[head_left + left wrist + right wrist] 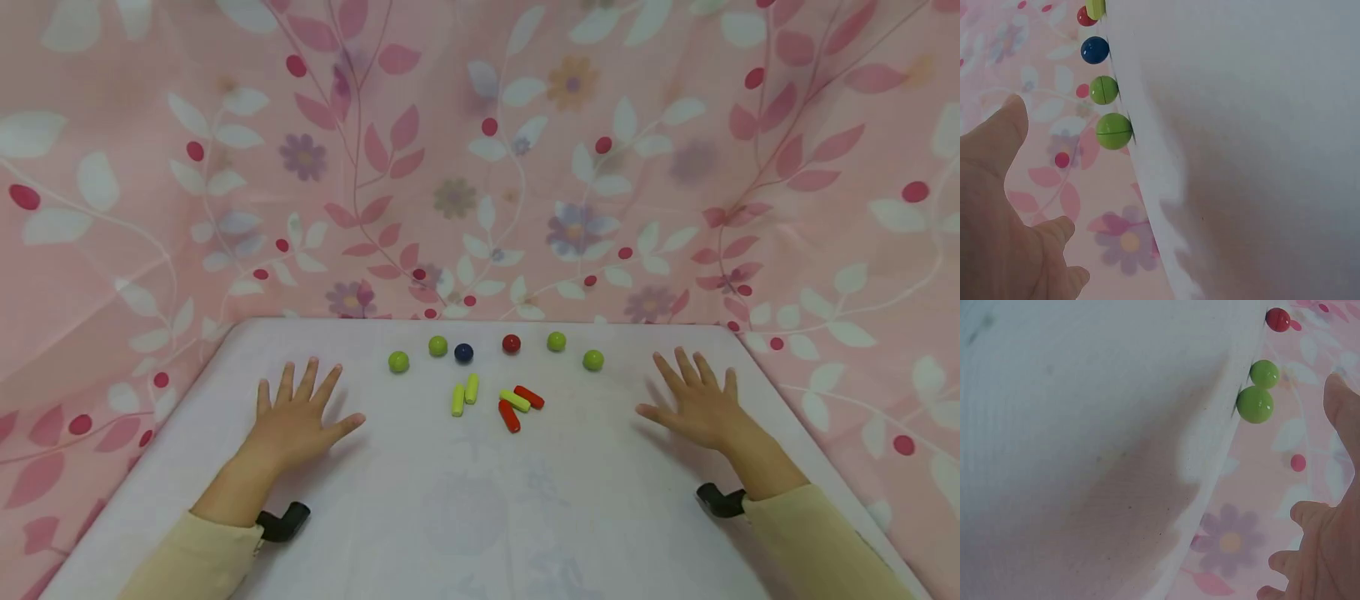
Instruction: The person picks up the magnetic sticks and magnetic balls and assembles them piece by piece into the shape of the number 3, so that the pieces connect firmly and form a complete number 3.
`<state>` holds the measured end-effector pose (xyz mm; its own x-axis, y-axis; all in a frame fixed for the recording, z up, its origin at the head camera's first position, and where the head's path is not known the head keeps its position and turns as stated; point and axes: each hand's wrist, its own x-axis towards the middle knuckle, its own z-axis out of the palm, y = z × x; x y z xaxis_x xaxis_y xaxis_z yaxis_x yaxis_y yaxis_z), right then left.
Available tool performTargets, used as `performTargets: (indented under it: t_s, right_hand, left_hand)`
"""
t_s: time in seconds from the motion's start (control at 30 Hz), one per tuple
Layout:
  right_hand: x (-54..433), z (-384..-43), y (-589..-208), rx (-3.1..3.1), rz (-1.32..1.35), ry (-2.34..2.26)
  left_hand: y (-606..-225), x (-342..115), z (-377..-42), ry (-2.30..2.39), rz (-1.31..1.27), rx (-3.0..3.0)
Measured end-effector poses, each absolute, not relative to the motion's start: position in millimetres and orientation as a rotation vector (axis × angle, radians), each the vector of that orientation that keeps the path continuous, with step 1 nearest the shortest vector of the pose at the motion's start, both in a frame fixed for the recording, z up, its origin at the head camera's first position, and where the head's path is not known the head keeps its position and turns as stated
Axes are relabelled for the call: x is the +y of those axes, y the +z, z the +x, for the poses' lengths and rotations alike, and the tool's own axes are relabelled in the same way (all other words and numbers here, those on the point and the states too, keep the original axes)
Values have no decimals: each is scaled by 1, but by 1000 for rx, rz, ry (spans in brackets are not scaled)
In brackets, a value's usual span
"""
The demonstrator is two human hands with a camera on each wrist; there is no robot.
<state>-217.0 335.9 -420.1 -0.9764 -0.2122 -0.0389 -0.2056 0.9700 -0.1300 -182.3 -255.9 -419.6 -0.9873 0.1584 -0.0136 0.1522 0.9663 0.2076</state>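
My left hand (292, 429) is held with fingers spread at the left of the white table, holding nothing. Likewise spread, my right hand (701, 408) is at the right side and holds nothing. Between them, toward the back, a loose arc of balls runs across: a green ball (398, 362) nearest the left hand, a dark blue ball (463, 353), a red ball (512, 343), and a green ball (593, 360) nearest the right hand. In front of the arc lie short sticks, among them a yellow stick (457, 400) and a red stick (509, 417).
The white cloth-covered table (450, 517) ends at the back against a pink floral curtain (465, 167), which also hangs at both sides. A black wrist device (283, 522) sits at the left sleeve, and another black device (722, 500) at the right.
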Motion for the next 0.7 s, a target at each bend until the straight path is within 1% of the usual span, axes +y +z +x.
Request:
performTargets:
  t_s: [0.27, 0.7]
  right_hand:
    - [327, -218, -419, 3070, -361, -215]
    - [309, -223, -417, 3065, -393, -245]
  left_hand:
    - [-426, -242, -183, 342, 274, 3094]
    - [-426, -218, -191, 339, 313, 3082]
